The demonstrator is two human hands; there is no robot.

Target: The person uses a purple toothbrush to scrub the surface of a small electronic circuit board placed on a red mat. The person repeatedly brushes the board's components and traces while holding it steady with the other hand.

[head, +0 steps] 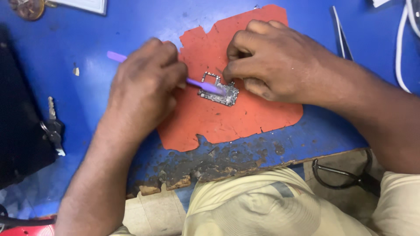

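A small circuit board (217, 89) lies on a torn red mat (227, 116) on the blue table (83, 39). My left hand (144, 87) grips a purple plastic tool (205, 86); its tip rests on the board, and its other end sticks out past my knuckles at the upper left. My right hand (271, 61) is curled beside the board, its fingertips pressing the board's right edge against the mat.
Keys (53, 126) lie at the left beside a dark object (19, 131). Metal tweezers (342, 32) and a white cable (400, 52) sit at the upper right. The table's front edge (205, 168) is worn and crumbling. Black scissors handles (345, 177) show below it.
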